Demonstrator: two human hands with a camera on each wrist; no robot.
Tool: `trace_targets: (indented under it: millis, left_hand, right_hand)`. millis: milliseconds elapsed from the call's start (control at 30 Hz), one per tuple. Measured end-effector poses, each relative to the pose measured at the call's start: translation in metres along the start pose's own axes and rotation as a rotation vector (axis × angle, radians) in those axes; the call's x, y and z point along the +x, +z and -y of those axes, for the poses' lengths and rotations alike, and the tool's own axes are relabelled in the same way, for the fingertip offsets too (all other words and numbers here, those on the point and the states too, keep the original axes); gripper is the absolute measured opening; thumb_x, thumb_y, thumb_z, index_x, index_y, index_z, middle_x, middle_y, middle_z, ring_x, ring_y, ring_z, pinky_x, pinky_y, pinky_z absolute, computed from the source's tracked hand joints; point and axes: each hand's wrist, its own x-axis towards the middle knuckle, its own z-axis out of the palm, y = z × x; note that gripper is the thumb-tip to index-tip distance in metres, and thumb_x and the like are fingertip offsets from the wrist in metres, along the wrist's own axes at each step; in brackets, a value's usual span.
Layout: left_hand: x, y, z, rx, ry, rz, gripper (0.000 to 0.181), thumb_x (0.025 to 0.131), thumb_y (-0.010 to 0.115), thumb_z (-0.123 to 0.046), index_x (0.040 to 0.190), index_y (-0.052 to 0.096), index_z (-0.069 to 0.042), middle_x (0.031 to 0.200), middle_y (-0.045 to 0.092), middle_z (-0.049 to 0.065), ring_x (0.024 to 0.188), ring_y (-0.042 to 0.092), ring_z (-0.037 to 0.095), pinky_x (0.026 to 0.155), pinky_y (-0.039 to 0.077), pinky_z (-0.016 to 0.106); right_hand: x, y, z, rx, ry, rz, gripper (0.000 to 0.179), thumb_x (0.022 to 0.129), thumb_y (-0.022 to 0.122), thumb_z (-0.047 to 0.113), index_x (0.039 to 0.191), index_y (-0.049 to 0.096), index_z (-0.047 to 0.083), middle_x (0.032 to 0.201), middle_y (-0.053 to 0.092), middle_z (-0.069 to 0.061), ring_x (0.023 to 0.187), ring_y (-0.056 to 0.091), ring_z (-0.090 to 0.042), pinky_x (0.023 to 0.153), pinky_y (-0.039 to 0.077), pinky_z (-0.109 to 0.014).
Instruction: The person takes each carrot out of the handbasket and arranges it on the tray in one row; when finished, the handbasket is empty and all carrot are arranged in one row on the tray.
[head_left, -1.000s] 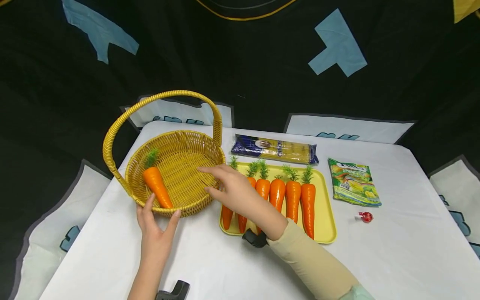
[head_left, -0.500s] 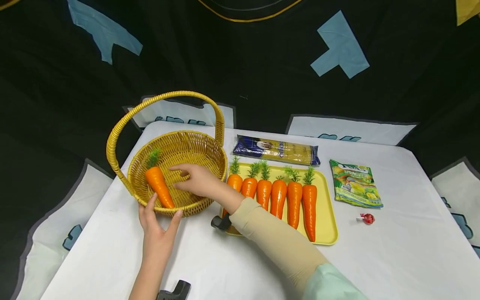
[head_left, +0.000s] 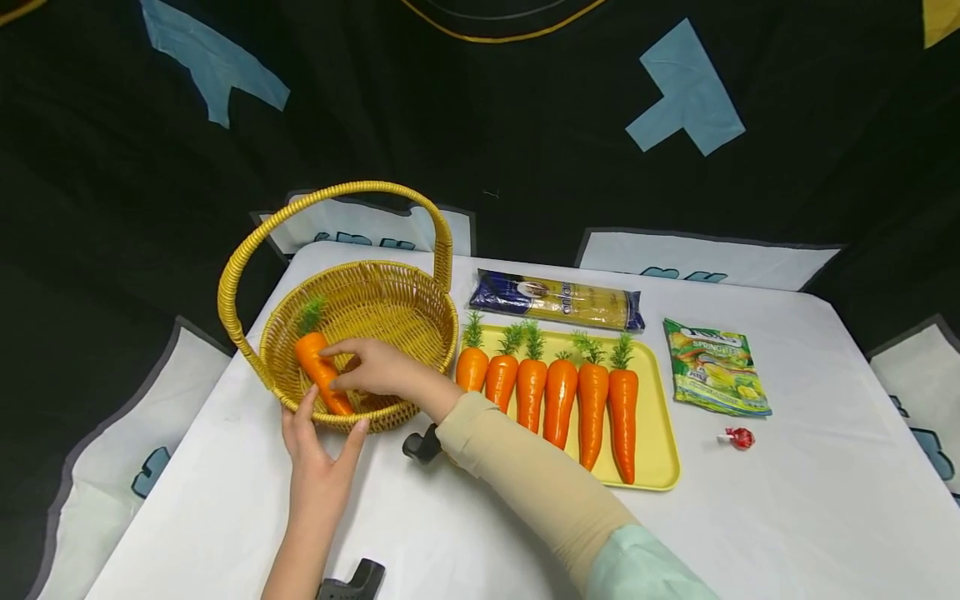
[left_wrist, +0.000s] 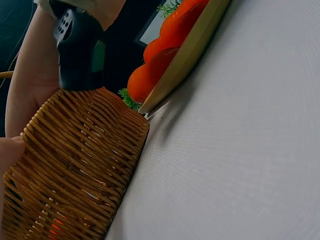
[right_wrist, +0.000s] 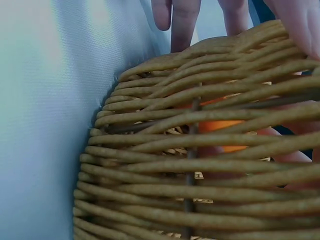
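A yellow wicker basket with a tall hoop handle stands at the left of the table. One orange carrot with a green top lies inside it, along the left wall. My right hand reaches over the basket's right rim, its bent fingers and thumb pinching the carrot; some fingertips are hidden. Through the weave in the right wrist view, orange shows between fingers. My left hand rests on the basket's near rim, thumb and straight fingers spread. Several more carrots lie side by side on a yellow tray.
Behind the tray lies a long blue and yellow packet. A green pouch and a red-wrapped lollipop are to its right. The white tabletop ends at a black patterned cloth at the back.
My right hand has moved left, from above the basket's right rim to the carrot inside. The carrot and my left hand have stayed put relative to the basket.
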Motion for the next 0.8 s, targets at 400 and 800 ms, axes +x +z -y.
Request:
trace_targets:
  millis: [400, 800]
  left_hand:
    - [0.0, 0.004, 0.004, -0.002, 0.035, -0.016, 0.079, 0.092, 0.068, -0.024, 0.153, 0.018, -0.021, 0.158, -0.012, 0.014, 0.141, 0.01, 0.041, 0.102, 0.022, 0.068]
    - [0.0, 0.002, 0.003, 0.02, 0.04, -0.023, 0.079, 0.092, 0.067, -0.025, 0.153, 0.017, -0.02, 0.159, -0.012, 0.013, 0.141, 0.013, 0.041, 0.102, 0.023, 0.068]
  right_hand:
    - [0.01, 0.005, -0.004, 0.111, 0.012, 0.081, 0.049, 0.087, 0.07, 0.013, 0.135, 0.057, 0.016, 0.116, 0.06, -0.003, 0.083, 0.06, -0.015, 0.071, 0.054, -0.03]
    - [0.013, 0.007, 0.0, -0.046, -0.092, 0.167, 0.047, 0.088, 0.066, 0.011, 0.134, 0.059, 0.017, 0.13, 0.056, 0.002, 0.099, 0.051, -0.01, 0.081, 0.042, -0.02]
